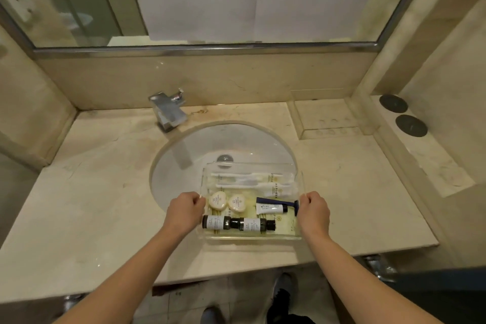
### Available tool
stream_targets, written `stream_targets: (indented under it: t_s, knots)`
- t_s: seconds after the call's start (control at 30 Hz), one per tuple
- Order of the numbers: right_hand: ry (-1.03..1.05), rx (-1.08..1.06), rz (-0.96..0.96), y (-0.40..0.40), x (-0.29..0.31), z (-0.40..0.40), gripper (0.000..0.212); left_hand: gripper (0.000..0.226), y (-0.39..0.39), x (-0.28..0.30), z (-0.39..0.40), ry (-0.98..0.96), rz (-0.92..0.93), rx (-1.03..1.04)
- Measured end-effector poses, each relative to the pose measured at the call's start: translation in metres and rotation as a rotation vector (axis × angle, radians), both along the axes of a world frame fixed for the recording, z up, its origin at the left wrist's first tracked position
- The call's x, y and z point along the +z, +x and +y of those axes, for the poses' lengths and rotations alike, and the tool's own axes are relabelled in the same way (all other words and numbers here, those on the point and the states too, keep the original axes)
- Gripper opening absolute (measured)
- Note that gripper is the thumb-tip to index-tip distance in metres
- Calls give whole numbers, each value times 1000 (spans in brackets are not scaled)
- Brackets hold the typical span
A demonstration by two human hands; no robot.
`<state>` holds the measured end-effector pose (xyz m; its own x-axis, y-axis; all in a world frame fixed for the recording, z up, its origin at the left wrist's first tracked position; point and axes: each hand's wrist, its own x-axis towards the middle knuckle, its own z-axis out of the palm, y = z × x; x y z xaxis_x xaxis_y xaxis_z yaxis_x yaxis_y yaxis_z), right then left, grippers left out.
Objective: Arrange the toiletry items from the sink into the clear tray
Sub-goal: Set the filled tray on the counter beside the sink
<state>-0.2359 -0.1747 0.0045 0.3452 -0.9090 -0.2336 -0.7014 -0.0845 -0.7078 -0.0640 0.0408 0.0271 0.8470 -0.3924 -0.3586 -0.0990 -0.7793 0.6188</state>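
Over sink (184, 166), left hand (184, 212), right hand (314, 209) grip clear tray (252, 237); beige marble counter (355, 192).

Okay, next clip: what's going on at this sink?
A person grips a clear tray by its sides, left hand on the left wall and right hand on the right, above the front of the sink. The tray holds wrapped toothbrushes, two round soaps, a blue razor, a small tube and two dark bottles. No items remain in the basin.
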Motion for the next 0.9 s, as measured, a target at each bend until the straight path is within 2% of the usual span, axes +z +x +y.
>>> stream_targets:
  t_s: [0.1,0.4,0.67,0.9]
  knots:
    - [9,-46,-15,-4,0,-32,26,33,-3,4,-39,-95,55,69]
    - [2,-201,-50,-16,-3,-124,25,23,-19,10,-154,-334,418,176]
    - [-9,-299,3,-45,-15,-184,25,16,-40,3,-231,-294,464,132]
    - [-20,-352,60,-71,-31,-220,27,29,-56,-7,-273,-223,473,67]
